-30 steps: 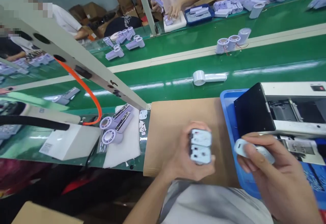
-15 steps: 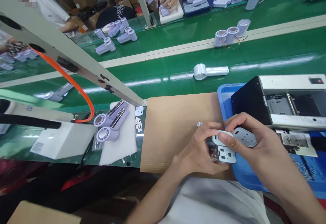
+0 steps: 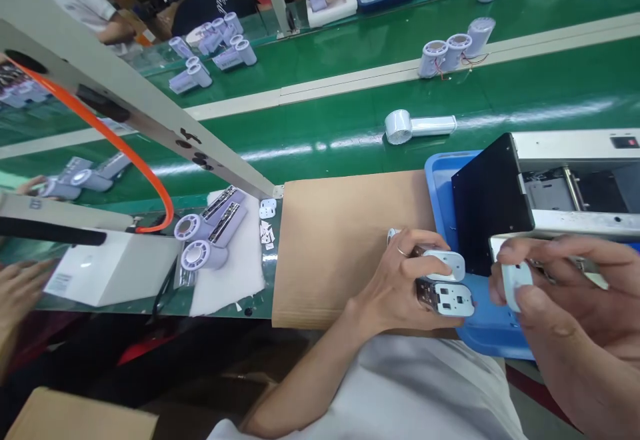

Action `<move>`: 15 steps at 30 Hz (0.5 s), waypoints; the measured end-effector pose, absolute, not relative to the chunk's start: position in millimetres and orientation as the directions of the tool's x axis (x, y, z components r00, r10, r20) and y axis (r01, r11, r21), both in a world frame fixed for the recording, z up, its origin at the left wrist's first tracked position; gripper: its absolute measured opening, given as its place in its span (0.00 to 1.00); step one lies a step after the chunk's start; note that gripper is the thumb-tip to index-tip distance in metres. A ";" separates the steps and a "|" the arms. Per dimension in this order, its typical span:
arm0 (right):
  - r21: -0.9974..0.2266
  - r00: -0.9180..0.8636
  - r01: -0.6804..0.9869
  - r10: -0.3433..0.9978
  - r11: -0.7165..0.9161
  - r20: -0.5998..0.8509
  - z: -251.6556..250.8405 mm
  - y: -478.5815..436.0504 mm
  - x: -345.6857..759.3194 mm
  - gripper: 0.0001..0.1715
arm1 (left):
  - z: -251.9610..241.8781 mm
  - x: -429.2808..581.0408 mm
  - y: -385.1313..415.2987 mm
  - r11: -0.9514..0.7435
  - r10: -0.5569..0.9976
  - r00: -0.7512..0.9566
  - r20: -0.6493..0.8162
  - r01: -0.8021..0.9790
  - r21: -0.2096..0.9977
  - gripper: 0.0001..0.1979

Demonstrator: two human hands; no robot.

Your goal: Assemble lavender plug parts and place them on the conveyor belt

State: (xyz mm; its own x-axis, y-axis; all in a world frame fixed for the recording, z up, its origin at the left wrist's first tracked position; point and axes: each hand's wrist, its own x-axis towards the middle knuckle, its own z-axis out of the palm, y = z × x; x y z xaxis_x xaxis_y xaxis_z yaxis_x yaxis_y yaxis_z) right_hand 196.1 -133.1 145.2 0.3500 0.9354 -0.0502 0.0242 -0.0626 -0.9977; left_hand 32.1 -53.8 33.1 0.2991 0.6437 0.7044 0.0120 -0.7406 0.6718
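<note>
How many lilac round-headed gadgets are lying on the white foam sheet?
2. One lilac gadget lies on the foam sheet near its left edge; the other lies just below it. Neither looks hidden.

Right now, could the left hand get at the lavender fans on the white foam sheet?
Probably yes: only the cardboard sheet lies between the left hand and the lavender fans, though it holds white plastic casing parts.
</note>
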 end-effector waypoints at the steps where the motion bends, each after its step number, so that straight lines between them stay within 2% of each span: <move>1: -0.994 0.404 0.104 0.915 -0.036 0.009 146.5 -134.8 195.4 0.30 | 32.0 33.9 -54.6 -0.747 0.643 0.270 0.717 0.014 0.665 0.36; 4: -0.945 0.497 0.326 0.853 -0.016 0.157 149.2 -138.7 196.4 0.31 | 27.0 39.7 -55.8 -0.769 0.627 0.201 0.753 0.007 0.639 0.45; 6: -0.923 0.472 0.380 0.870 -0.053 0.144 150.3 -139.9 198.8 0.24 | 23.4 42.1 -55.6 -0.773 0.623 0.188 0.759 -0.006 0.635 0.49; 8: -0.922 0.320 0.387 0.940 -0.013 0.121 150.8 -138.3 201.5 0.13 | 20.9 42.6 -55.1 -0.769 0.625 0.196 0.756 -0.012 0.639 0.54; 10: -0.914 0.102 0.391 0.981 0.111 0.163 150.5 -133.5 203.9 0.04 | 20.2 41.8 -54.9 -0.774 0.619 0.202 0.759 -0.005 0.633 0.57; 12: -0.905 -0.028 0.389 0.984 0.171 0.174 149.3 -127.2 206.0 0.07 | 21.1 40.2 -54.9 -0.781 0.612 0.203 0.765 0.003 0.624 0.57; 15: -0.907 -0.096 0.396 0.989 0.144 0.115 148.2 -120.5 205.6 0.13 | 23.2 38.0 -55.0 -0.782 0.603 0.241 0.761 -0.013 0.624 0.54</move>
